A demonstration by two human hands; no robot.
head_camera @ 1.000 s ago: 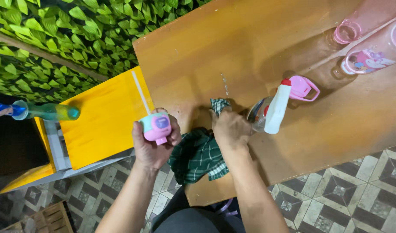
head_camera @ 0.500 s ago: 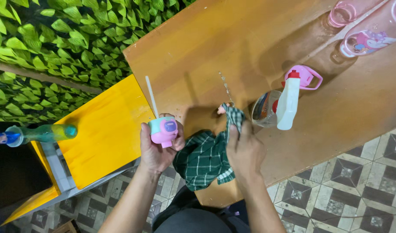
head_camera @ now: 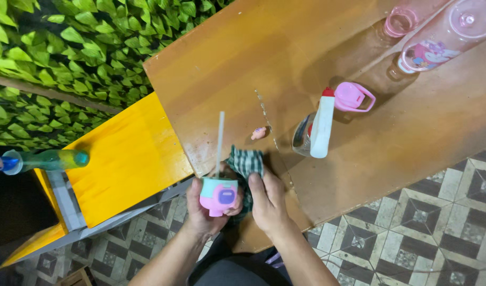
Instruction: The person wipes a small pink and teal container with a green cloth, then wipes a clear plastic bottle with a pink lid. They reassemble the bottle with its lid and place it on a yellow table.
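Pink-and-mint bottle lid, one, sits low centre of the frame, a single white straw standing up out of its mint top; a purple oval patch marks its pink front. Left hand is curled round the lid, gripping it at the near edge of the brown wooden table. Right hand is closed on one green plaid cloth, pressing it up beside the lid. Two clear pink bottles lie at upper right, well apart from the hands. One spray bottle with a white head and red tip stands mid-frame; one pink cap lies just beside it. One small pink piece rests on the table between straw and spray bottle. One yellow bench left, one green bottle on it. Leaf wall upper left.
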